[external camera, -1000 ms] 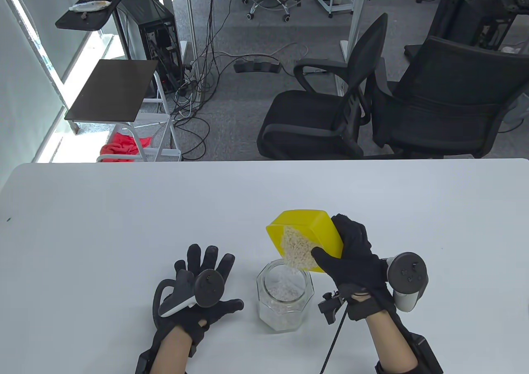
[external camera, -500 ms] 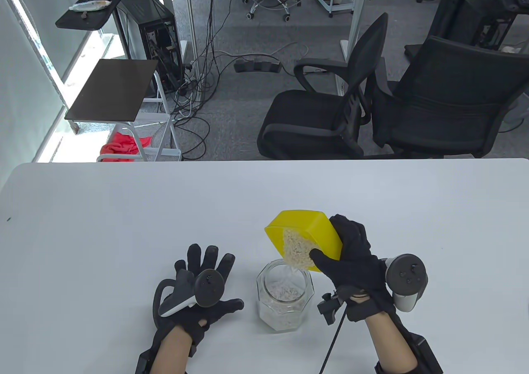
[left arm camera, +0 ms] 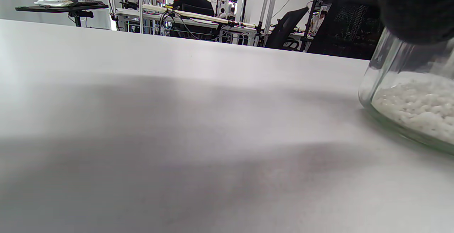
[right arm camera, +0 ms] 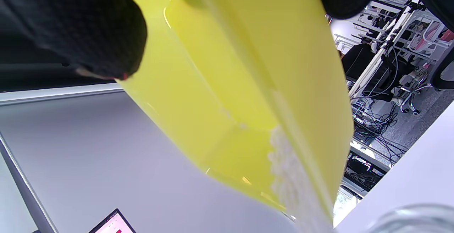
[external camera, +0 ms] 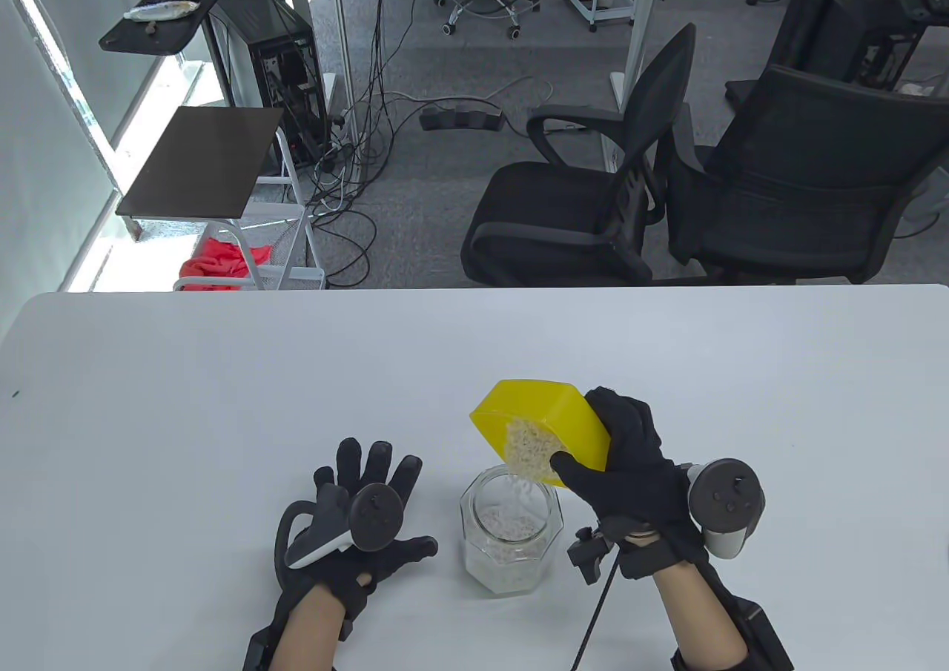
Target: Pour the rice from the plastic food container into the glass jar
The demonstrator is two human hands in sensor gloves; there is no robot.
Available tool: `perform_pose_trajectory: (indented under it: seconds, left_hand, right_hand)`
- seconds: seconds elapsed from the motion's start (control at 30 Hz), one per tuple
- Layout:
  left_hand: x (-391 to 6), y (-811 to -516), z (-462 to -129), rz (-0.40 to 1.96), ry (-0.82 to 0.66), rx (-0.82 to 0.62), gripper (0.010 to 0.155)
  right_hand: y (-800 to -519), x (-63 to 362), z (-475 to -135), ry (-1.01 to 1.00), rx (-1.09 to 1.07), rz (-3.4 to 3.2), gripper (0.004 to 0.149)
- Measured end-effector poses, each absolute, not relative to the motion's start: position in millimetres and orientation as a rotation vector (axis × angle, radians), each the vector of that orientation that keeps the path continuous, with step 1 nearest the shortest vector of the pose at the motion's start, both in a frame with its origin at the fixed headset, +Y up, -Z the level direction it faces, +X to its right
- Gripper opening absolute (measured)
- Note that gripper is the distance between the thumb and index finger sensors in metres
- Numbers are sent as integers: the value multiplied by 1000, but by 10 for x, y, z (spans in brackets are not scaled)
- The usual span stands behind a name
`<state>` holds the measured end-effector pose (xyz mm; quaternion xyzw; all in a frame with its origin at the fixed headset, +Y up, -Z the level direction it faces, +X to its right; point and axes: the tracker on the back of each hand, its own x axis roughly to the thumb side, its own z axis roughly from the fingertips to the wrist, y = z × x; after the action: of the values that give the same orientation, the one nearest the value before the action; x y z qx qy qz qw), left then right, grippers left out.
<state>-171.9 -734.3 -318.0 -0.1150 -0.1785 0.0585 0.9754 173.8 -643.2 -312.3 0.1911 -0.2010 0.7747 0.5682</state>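
Since 1 s ago the container (external camera: 545, 422) has been tipped a bit steeper and shifted slightly toward the left hand; less rice (external camera: 530, 448) is seen piled inside it, and the jar's contents look about the same. The left hand has not moved.

The container, yellow, is held tilted over the jar (external camera: 510, 541), low corner above the jar mouth. Rice is gathered at that low corner and is seen falling into the jar. In the right wrist view the container (right arm camera: 248, 94) is seen from below, rice (right arm camera: 294, 176) streaming off its lower edge, jar rim (right arm camera: 415, 220) just visible at the bottom right.

The container is gripped by the right hand (external camera: 637, 478): thumb on the near rim, fingers wrapped around the far side and base.

The jar stands upright on the table (external camera: 222, 389), between the two hands, a shallow layer of rice on its bottom. In the left wrist view the jar (left arm camera: 408, 98) is at the far right, rice (left arm camera: 418, 105) settled inside.

The left hand (external camera: 356, 530) is laid flat on the table, fingers spread, nothing held, thumb pointing toward the jar but apart from it.
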Motion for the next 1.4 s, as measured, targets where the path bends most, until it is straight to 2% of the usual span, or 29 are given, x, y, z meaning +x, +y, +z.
perform_pose_trajectory:
  seconds: [0.63, 1.4]
  left_hand:
    - [-1713, -7347, -3182, 116, -359, -233, 102]
    - [-1714, -7358, -3180, 113, -359, -235, 102]
  right_hand:
    - [-6392, 1689, -3108, -477, 560, 1856, 82]
    - [-6318, 1631, -3062, -581, 714, 1961, 77]
